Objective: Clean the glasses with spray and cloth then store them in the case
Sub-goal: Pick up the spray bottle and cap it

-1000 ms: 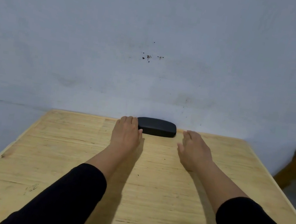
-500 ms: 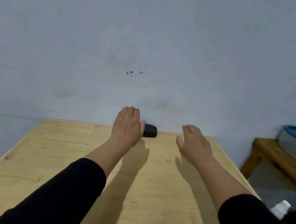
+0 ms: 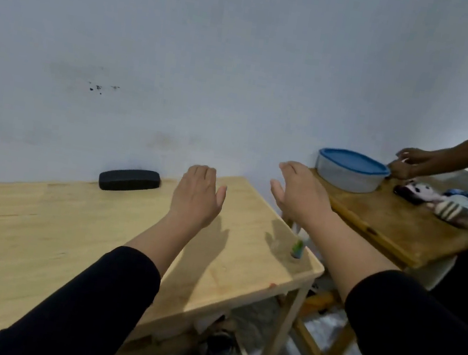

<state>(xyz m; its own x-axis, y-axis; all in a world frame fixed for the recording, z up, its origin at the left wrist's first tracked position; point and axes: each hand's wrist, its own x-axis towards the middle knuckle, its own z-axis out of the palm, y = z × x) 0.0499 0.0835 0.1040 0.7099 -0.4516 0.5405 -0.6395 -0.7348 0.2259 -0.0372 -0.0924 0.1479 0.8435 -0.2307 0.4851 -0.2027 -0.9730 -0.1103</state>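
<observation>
Neither hand is holding anything: the left hand (image 3: 197, 194) is hovering over the light wooden table (image 3: 37, 227) with its fingers straight and loosely together, and the right hand (image 3: 300, 192) is hanging in the air past the table's right edge, fingers spread and relaxed, palm facing down. Both arms are reaching forward in black sleeves. The black glasses case (image 3: 129, 180) is lying shut at the far edge of the table, against the wall, to the left of the left hand and well apart from it. A small spray bottle (image 3: 298, 246) is standing near the table's right front corner, partly hidden under the right forearm. The glasses and cloth are not showing anywhere. Beyond the table's right side a second, darker wooden table (image 3: 401, 229) is carrying a blue-lidded tub (image 3: 350, 170) and a heap of patterned fabric (image 3: 447, 204), and another person's hand (image 3: 411, 164) is reaching in just beside the tub.
</observation>
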